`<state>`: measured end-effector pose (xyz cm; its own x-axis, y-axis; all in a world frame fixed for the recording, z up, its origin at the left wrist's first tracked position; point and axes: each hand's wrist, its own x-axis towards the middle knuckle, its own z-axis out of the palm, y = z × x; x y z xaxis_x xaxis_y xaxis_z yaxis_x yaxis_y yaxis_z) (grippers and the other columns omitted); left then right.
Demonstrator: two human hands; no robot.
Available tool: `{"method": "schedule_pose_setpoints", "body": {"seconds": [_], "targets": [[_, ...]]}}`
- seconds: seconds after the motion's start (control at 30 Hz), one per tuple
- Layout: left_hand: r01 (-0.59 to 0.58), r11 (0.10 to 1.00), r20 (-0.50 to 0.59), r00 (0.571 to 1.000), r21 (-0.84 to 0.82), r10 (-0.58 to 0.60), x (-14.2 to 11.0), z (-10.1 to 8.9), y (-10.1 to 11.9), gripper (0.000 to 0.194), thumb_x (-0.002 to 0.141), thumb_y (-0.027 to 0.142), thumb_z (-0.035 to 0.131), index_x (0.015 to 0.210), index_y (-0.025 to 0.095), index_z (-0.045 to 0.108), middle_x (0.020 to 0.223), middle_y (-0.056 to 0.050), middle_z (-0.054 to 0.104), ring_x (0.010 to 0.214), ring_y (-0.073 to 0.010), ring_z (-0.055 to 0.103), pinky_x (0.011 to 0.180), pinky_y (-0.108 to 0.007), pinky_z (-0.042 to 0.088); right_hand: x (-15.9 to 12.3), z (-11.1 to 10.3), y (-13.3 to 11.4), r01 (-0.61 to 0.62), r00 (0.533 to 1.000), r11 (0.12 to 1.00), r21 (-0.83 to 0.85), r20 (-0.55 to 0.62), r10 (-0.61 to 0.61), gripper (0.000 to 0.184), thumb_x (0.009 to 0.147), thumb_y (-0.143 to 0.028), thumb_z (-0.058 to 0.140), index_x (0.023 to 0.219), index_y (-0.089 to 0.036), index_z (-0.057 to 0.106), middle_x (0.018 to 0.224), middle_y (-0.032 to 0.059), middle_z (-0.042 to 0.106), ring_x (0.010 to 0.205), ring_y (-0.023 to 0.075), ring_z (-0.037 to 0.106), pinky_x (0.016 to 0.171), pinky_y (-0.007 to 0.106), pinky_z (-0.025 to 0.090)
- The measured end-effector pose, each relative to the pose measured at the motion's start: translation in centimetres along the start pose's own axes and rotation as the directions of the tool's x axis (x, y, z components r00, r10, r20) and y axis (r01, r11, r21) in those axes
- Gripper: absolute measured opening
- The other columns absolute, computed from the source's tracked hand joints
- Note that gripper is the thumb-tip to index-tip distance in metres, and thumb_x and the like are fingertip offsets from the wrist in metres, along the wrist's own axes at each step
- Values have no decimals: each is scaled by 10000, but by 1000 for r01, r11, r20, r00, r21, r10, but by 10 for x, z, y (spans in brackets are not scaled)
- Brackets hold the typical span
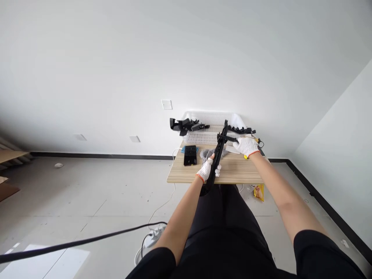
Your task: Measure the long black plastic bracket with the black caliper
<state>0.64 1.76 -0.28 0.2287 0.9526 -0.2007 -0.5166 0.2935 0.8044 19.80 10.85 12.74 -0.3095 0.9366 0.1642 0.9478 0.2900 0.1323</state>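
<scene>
Beyond the left hand [205,170], the upper end of a long, narrow black plastic piece [220,147] points toward a white latticed plastic basket [203,138]; its wider lower end comes back past that hand, over the near edge of the wood-grained surface [238,170]. The left hand, in a white knit glove, is wrapped around the long piece, thumb on one side and fingers on the other. To its right and farther off, the gloved right hand [247,146] pinches the outer end of a short, slim black toothed piece [231,138], whose inner end meets the long piece. Whether the two are joined there cannot be told.

The step in hand looks like working the short piece at that meeting point. Any further move there would call for a steady left grip and a light, well-aligned right pinch, since the slim piece looks easy to bend.

Left of the left hand sits a black box-shaped item [190,159]; just beyond that hand lies a grey fluffy bundle [204,154]. Dark plastic parts [186,126] lie over the basket's left end.
</scene>
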Motion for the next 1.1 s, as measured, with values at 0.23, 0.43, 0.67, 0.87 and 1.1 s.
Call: {"method": "schedule_pose_setpoints", "body": {"seconds": [0.23, 0.43, 0.67, 0.87, 1.1], "targets": [[18, 1000, -5, 1000, -10, -18, 0, -3, -3, 634, 959, 788, 461, 999, 175, 620, 639, -11, 586, 422, -131, 470, 413, -272, 437, 10, 11, 5, -57, 998, 998, 33, 40, 56, 598, 1020, -504, 393, 1317, -119, 740, 1209, 252, 762, 1193, 397, 705, 948, 443, 500], [-2, 998, 10, 1000, -59, 2, -2, -6, -10, 654, 915, 784, 555, 1118, 167, 632, 650, -7, 599, 436, -141, 488, 425, -288, 461, 12, 30, 3, -60, 997, 997, 45, 56, 58, 617, 1017, -552, 386, 1235, -129, 778, 1130, 247, 783, 1095, 376, 750, 864, 407, 526], [-9, 997, 1, 1000, -80, 9, -3, -7, -13, 666, 830, 832, 629, 923, 172, 632, 617, -14, 601, 434, -145, 503, 418, -294, 465, 20, 44, 5, -20, 1000, 998, 64, 15, 19, 607, 1019, -566, 392, 1120, -133, 806, 1055, 226, 795, 1026, 359, 765, 804, 385, 526], [9, 995, -50, 999, -100, -14, -4, -10, -9, 618, 871, 805, 588, 829, 188, 594, 610, -21, 591, 429, -139, 486, 422, -295, 445, 23, 58, -6, -10, 1000, 993, 114, -28, 14, 595, 1013, -564, 422, 1125, -106, 785, 1026, 232, 794, 1017, 367, 768, 809, 375, 519], [-12, 996, -50, 999, -88, 8, -5, -6, -3, 554, 962, 734, 475, 803, 209, 548, 616, -17, 589, 425, -144, 479, 415, -286, 435, 2, 55, -11, -56, 992, 983, 176, -106, 75, 745, 988, -739, 396, 1152, -110, 760, 945, 225, 789, 983, 380, 774, 818, 397, 518]]}}
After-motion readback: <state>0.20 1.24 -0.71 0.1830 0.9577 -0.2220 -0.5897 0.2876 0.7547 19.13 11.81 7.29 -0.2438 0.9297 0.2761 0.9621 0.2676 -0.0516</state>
